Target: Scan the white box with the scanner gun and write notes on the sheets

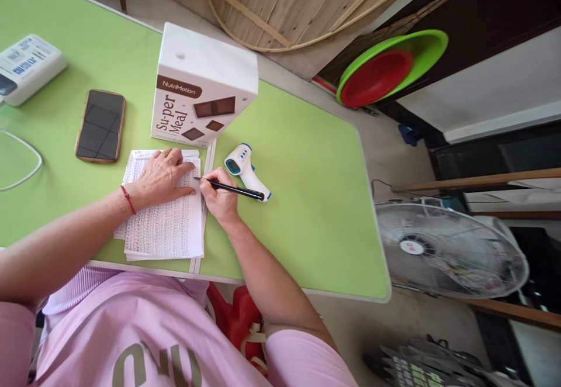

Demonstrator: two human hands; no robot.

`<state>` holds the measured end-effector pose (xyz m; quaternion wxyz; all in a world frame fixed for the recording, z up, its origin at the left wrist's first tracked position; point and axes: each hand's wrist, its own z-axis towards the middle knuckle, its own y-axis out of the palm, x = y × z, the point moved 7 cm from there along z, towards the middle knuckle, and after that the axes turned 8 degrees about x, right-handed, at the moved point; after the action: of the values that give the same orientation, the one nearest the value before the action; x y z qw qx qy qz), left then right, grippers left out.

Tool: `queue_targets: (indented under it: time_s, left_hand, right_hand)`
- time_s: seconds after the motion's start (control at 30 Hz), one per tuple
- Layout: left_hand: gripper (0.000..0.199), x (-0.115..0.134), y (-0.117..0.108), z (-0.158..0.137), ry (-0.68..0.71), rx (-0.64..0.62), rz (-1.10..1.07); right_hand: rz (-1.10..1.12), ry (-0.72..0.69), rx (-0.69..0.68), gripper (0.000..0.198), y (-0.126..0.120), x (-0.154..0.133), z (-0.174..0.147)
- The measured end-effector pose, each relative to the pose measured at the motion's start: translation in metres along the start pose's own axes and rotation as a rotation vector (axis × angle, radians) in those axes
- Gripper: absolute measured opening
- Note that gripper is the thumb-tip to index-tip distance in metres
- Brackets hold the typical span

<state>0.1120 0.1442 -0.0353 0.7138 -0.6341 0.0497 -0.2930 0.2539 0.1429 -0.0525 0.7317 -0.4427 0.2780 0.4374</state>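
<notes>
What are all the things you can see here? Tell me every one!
table: one, green, under everything
papers: a stack, white with rows of writing, at the near table edge
pen: one, black, tip on the papers
thermometer: one, white and blue, lying right of the papers
box: one, white with brown print, standing behind the papers
phone: one, dark screen, left of the box
device: one, white, far left
basins: two, red inside green, on the floor
fan: one, white, right of the table
left hand: flat on the papers
right hand: grip on the pen
</notes>
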Motion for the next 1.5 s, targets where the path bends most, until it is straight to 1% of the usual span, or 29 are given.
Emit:
queue_targets:
  time_s: [0.1, 0.27, 0.4, 0.57, 0.7, 0.9, 1.1, 1.2, 1.33, 1.5]
  left_hand:
    - [0.049, 0.000, 0.000, 0.000, 0.007, 0.009, -0.009]
    - [0.051, -0.003, 0.002, 0.000, 0.009, 0.018, 0.008]
    - [0.050, -0.003, 0.002, -0.001, 0.030, 0.038, 0.010]
    - [0.052, -0.004, 0.003, 0.000, 0.022, 0.029, 0.004]
    - [0.053, -0.003, 0.002, 0.001, 0.012, 0.007, -0.003]
    - [0.051, -0.003, 0.001, -0.001, 0.029, 0.030, 0.020]
    - [0.051, -0.003, 0.001, -0.001, 0.026, 0.023, 0.023]
    - [0.052, -0.003, 0.001, 0.000, 0.013, 0.004, 0.013]
    - [0.052, -0.003, 0.000, 0.000, 0.012, 0.014, 0.000]
    - [0.053, -0.006, 0.000, 0.000, 0.025, 0.014, 0.014]
  right_hand:
    - [0.006, -0.006, -0.005, 0.015, 0.000, 0.000, -0.001]
    - [-0.024, -0.015, 0.046, 0.016, -0.003, 0.000, -0.001]
    - [-0.012, -0.001, 0.031, 0.016, -0.001, 0.002, -0.001]
    - [-0.004, -0.029, 0.092, 0.017, -0.006, 0.001, -0.001]
    - [-0.001, -0.017, 0.069, 0.016, -0.004, 0.001, -0.001]
    - [0.020, 0.008, 0.000, 0.016, 0.001, 0.002, -0.001]
    - [-0.008, 0.009, 0.030, 0.015, -0.001, 0.001, 0.000]
    - [0.014, 0.009, 0.031, 0.016, -0.002, 0.001, -0.001]
    - [0.060, 0.004, 0.061, 0.017, -0.006, 0.001, 0.000]
    - [0.063, 0.017, 0.072, 0.016, -0.010, 0.006, 0.002]
